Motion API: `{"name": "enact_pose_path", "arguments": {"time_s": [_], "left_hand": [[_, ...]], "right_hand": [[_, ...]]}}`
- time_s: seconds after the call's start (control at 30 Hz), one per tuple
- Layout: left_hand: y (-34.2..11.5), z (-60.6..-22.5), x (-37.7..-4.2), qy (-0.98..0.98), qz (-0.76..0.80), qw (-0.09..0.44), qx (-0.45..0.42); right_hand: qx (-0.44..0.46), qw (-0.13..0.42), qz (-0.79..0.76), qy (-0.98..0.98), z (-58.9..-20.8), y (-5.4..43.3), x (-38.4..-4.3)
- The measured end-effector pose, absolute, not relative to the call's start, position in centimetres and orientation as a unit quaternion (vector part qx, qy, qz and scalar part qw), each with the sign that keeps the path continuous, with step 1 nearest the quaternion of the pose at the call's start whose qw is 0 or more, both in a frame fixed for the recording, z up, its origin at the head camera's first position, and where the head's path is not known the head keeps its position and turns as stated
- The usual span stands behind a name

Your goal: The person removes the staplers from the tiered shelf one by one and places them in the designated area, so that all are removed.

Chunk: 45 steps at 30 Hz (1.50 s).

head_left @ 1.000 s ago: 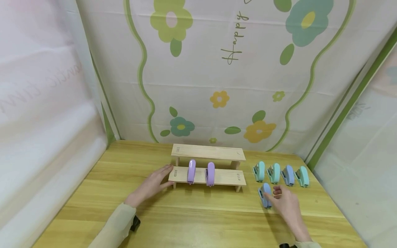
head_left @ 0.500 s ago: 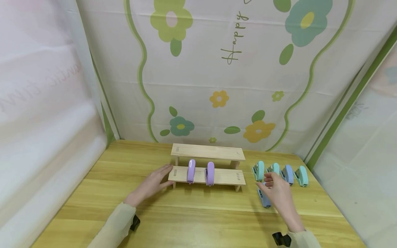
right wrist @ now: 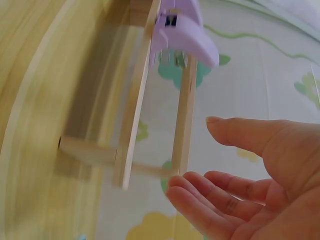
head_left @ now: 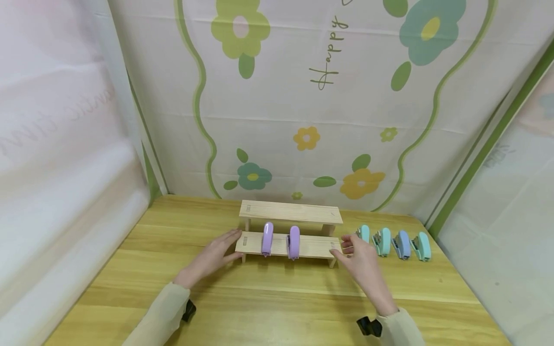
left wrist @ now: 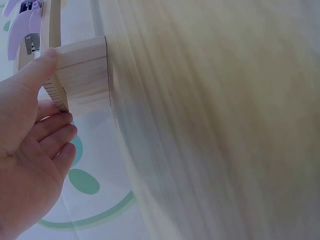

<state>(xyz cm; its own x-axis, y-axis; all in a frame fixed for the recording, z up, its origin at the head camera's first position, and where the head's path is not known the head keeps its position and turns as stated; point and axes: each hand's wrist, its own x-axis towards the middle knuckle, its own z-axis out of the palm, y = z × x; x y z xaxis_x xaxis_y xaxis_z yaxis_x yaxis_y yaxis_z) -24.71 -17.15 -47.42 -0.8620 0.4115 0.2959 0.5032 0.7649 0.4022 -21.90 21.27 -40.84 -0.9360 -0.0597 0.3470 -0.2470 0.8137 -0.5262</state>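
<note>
Though laden, shelf [head_left: 318, 246] between hands [head_left: 212, 257] [head_left: 362, 262]

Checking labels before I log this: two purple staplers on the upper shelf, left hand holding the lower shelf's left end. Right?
Not quite: the two purple staplers are on the lower shelf, not the upper shelf; the head view shows it. The left hand part stands.

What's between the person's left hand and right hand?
In the head view, the lower wooden shelf lies between them, bearing two purple staplers. The left hand grips its left end; the right hand is near its right end.
</note>
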Motion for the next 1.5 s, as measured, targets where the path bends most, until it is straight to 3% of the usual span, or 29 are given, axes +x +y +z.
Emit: {"name": "enact_pose_path", "arguments": {"time_s": [0.67, 1.5], "left_hand": [[-16.9, -47.5, -25.1, -0.934, -0.241, 0.095, -0.248], [-17.1, -47.8, -25.2, -0.936, -0.240, 0.089, -0.241]], "right_hand": [[0.125, 0.117, 0.359, -0.918, -42.2, 13.8, -22.9], [0.125, 0.112, 0.314, -0.934, -43.0, 11.9, -23.8]]}}
